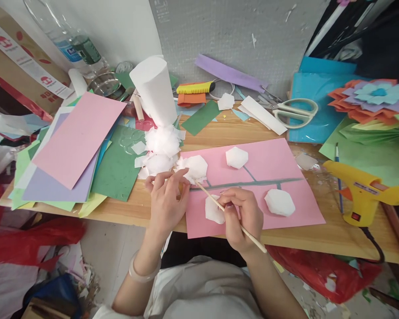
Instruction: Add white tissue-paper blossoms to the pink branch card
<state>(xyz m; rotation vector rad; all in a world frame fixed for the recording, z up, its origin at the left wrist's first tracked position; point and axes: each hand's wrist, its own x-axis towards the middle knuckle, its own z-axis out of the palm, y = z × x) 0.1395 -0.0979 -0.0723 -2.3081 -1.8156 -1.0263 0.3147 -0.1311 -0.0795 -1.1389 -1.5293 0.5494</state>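
On pink card [304,210], angular white pads [280,202], green lines [266,182]; right grip [242,217] tight around pale stick [254,239], left grip [169,195] unclear.

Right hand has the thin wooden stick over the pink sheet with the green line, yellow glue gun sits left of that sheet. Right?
No, one slip: the head view shows the yellow glue gun to the right of the pink sheet with the green line. The right hand does have the thin wooden stick over it.

White wall [126,29], gray panel [232,35], wooden table [219,132], littered floor [108,252]
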